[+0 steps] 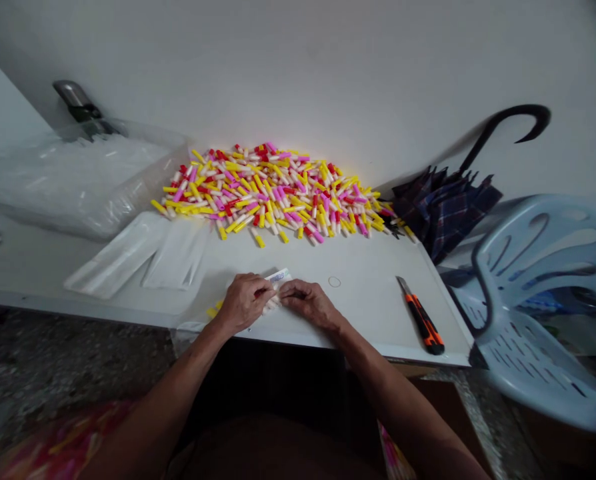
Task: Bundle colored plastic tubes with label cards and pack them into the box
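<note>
Near the front edge of the white table (378, 313), my left hand (245, 301) and my right hand (311, 303) pinch a small clear packet (272, 305) between them. Pale pieces show inside the packet, and a printed white label (279, 277) stands at its top. Both hands have their fingers closed on it. Yellow pieces (215, 309) lie left of my left hand, by a clear plastic bag (188, 331) that hangs at the table edge. Behind the hands spreads a large heap of small red, pink, yellow and white tubes (278, 193).
Flat clear bags (115, 257) and a big plastic sack (78, 177) lie at the left, with a flask (75, 100) behind. An orange and black cutter (422, 317) and a rubber band (335, 282) lie at the right. A folded umbrella (443, 207) and blue chair (543, 300) stand beyond.
</note>
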`<action>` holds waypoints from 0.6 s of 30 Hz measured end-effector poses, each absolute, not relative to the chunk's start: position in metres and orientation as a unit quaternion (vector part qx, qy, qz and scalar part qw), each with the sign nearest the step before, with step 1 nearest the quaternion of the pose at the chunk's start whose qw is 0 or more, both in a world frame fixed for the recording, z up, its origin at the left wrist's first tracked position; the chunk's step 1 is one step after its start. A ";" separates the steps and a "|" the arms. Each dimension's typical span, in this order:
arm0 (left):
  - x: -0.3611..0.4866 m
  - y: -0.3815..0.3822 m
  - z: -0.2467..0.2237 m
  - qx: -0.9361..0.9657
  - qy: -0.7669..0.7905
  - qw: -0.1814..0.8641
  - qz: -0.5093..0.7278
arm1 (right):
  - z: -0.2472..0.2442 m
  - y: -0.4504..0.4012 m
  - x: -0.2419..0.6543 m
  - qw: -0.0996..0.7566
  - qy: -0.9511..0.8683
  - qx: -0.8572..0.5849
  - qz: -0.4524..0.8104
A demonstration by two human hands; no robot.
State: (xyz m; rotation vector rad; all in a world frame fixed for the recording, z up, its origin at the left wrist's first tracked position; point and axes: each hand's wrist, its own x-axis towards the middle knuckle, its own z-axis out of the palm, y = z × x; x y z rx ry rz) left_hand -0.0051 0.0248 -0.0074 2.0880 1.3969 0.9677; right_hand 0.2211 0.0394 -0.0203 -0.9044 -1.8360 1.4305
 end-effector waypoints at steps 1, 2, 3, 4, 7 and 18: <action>-0.005 0.025 -0.008 0.752 0.509 0.228 0.352 | -0.021 0.038 0.220 0.317 -0.699 -0.351 0.536; -0.005 0.026 -0.009 0.747 0.511 0.233 0.355 | -0.021 0.036 0.219 0.317 -0.704 -0.361 0.523; -0.005 0.026 -0.010 0.743 0.513 0.238 0.357 | -0.022 0.033 0.217 0.319 -0.713 -0.372 0.503; -0.005 0.027 -0.012 0.741 0.515 0.241 0.357 | -0.022 0.029 0.215 0.321 -0.723 -0.384 0.477; -0.004 0.027 -0.014 0.745 0.516 0.233 0.352 | -0.022 0.019 0.213 0.326 -0.752 -0.405 0.405; -0.002 0.026 -0.015 0.756 0.521 0.217 0.330 | -0.029 0.006 0.205 0.328 -0.786 -0.386 0.354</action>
